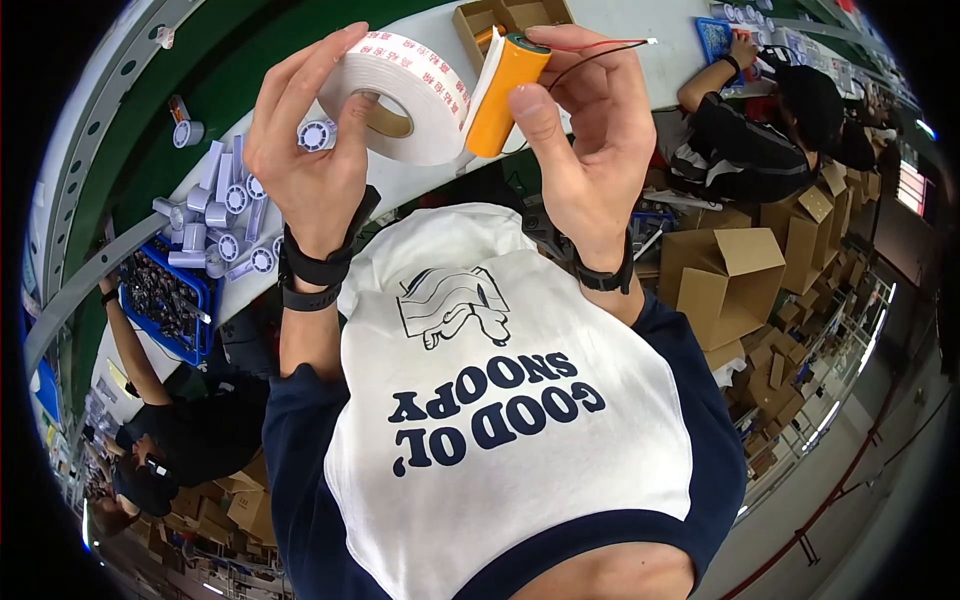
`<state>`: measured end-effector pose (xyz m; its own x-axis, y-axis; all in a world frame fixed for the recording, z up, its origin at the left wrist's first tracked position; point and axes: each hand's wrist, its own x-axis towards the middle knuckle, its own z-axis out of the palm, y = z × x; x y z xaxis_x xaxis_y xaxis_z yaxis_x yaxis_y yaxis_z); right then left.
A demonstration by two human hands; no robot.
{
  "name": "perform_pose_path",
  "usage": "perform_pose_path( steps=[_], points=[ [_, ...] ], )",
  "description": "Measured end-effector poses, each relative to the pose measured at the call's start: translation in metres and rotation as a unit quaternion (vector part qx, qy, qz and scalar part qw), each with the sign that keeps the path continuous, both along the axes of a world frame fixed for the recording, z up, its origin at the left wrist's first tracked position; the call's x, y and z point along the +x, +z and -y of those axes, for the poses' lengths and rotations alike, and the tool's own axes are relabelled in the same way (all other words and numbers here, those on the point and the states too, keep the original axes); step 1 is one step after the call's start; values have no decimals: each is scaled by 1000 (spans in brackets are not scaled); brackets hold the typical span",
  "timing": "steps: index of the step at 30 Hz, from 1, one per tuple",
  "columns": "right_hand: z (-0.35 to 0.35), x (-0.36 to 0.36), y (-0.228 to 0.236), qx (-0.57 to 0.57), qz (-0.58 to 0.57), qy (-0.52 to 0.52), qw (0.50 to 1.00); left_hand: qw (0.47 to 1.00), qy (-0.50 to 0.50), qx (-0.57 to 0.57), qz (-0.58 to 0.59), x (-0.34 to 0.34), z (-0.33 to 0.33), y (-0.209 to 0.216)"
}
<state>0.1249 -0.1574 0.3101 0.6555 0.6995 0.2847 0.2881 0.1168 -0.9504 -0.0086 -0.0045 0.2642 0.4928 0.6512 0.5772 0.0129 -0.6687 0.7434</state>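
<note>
My left hand (312, 150) is closed round a white roll of tape (432, 112) with red print on its outer face; the thumb reaches into its core. Between the thumb and fingers of my right hand (590, 140) is an orange cylindrical battery (506, 98). A red and a black wire run from its upper end to a small white connector (652, 41). The battery's left side touches or nearly touches the roll's edge, where a white strip (488, 70) stands up along it. Whether that strip is stuck to the battery I cannot tell.
Light-purple plastic housings (215, 215) lie heaped on the white table at the left, beside a blue tray (205, 330) of small dark parts. An open cardboard box (480, 22) stands beyond my hands. Co-workers sit on both sides. Cardboard cartons (725, 285) are stacked at the right.
</note>
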Motion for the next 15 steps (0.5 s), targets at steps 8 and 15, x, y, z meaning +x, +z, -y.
perform_pose_path(
  steps=[8, 15],
  points=[
    [6, -6, -22, 62, -46, -17, 997, 999, -16, -43, -28, -4, 3, -4],
    [-14, 3, -69, 126, -189, -97, 969, 962, -115, -179, -172, -14, 19, -33]
  ],
)
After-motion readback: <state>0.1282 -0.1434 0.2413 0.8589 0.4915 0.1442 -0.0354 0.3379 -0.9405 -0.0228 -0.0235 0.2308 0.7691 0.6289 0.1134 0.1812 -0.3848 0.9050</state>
